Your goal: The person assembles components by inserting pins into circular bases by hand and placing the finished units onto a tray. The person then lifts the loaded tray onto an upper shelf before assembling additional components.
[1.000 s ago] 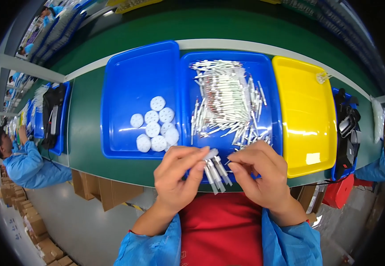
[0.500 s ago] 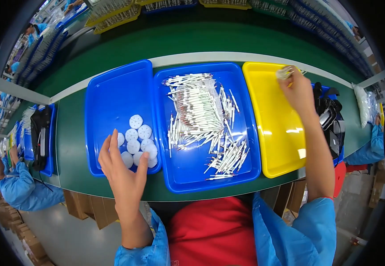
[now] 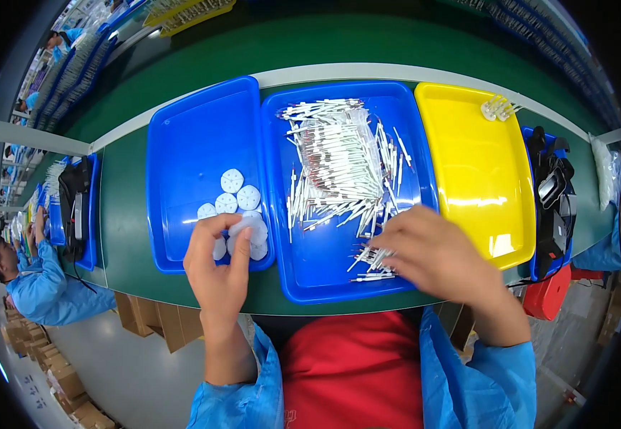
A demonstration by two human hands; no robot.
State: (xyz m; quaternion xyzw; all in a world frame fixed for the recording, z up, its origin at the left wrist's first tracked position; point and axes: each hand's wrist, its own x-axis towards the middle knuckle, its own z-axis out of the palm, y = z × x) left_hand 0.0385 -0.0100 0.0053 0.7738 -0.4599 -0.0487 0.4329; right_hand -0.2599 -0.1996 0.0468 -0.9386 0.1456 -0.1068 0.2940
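My left hand (image 3: 219, 272) pinches a round white plastic disc (image 3: 250, 228) between thumb and fingers, over the near right corner of the left blue tray (image 3: 189, 150). Several more white discs with small holes (image 3: 232, 180) lie in that tray around the hand. My right hand (image 3: 443, 257) reaches over the near right part of the middle blue tray (image 3: 310, 275), its fingertips at a loose pile of thin white sticks (image 3: 369, 261) with dark ends. Blur and the hand itself hide whether it grips any. A bagged bundle of such sticks (image 3: 343, 154) fills that tray's middle.
At the right stands a yellow tray (image 3: 468, 179); white discs with sticks fitted in them (image 3: 496, 107) sit in its far right corner. Beyond it, a blue bin holds black devices (image 3: 554, 186). A co-worker in blue (image 3: 53, 286) sits at the far left.
My right hand has left the yellow tray's far corner, leaving a white piece there, and come to the sticks in the middle tray. My left hand has closed on a disc.
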